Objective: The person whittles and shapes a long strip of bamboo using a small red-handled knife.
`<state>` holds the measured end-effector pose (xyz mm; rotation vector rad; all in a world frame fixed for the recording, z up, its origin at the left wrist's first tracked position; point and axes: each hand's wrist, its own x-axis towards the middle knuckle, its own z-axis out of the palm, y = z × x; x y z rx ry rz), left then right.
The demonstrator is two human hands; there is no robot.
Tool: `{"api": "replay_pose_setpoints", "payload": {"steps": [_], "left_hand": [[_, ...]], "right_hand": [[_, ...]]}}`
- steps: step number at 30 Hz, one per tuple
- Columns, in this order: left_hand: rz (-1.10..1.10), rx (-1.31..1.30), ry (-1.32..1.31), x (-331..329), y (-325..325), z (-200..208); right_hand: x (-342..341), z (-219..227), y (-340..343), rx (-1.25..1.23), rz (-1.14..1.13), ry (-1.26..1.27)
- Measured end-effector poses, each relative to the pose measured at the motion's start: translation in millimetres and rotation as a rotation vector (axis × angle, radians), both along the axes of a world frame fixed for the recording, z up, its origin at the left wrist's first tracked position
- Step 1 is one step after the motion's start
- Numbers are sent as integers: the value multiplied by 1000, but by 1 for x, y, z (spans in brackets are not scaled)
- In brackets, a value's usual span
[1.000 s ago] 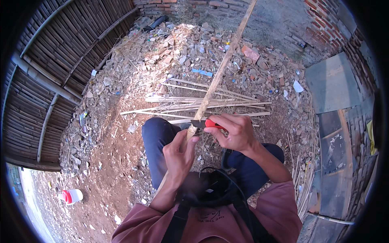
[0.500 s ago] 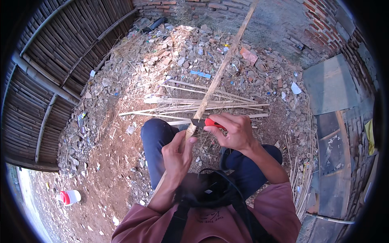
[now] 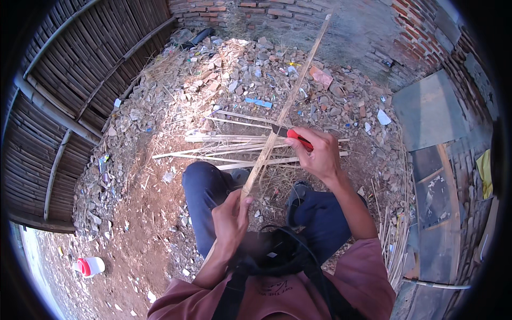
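Observation:
A long bamboo strip (image 3: 296, 88) slants from my lap up and away toward the far wall. My left hand (image 3: 230, 217) is closed round its near part, with the thumb laid along it. In my right hand (image 3: 321, 153) is a knife (image 3: 301, 140) with a red handle, gripped in curled fingers. Its dark blade lies across the strip, touching it a little above the middle of the view. Below the blade the strip's surface looks pale, and a thin sliver hangs beside it. Several pale split bamboo strips (image 3: 213, 138) lie on the ground beyond my knees.
Rubble and scraps (image 3: 250, 69) cover the ground before a brick wall (image 3: 277, 9). A bamboo-slat wall (image 3: 58, 69) stands at left, and panels (image 3: 432, 114) lean at right. A white container with a red lid (image 3: 95, 266) lies at lower left. More thin strips (image 3: 394, 256) lie by my right side.
My right hand has slid the knife up along the bamboo strip, away from my left hand. A longer pale stretch now shows below the blade. My left hand has barely moved.

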<state>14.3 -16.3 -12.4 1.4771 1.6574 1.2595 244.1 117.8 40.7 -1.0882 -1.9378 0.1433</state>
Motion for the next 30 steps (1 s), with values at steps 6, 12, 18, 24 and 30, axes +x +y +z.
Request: {"api": "replay_pose_setpoints", "payload": {"steps": [6, 12, 18, 24, 30], "left_hand": [[-2, 21, 26, -6, -4, 1], [-23, -79, 37, -17, -22, -6], [-49, -94, 78, -33, -39, -26], [-38, -99, 26, -43, -7, -14], [-283, -206, -444, -49, 6, -27]], "right_hand": [[1, -5, 3, -77, 6, -58], [38, 5, 45, -140, -236, 30], [129, 23, 126, -125, -414, -84], [165, 12, 157, -203, -373, 116], [44, 0, 81, -727, 245, 651]]}}
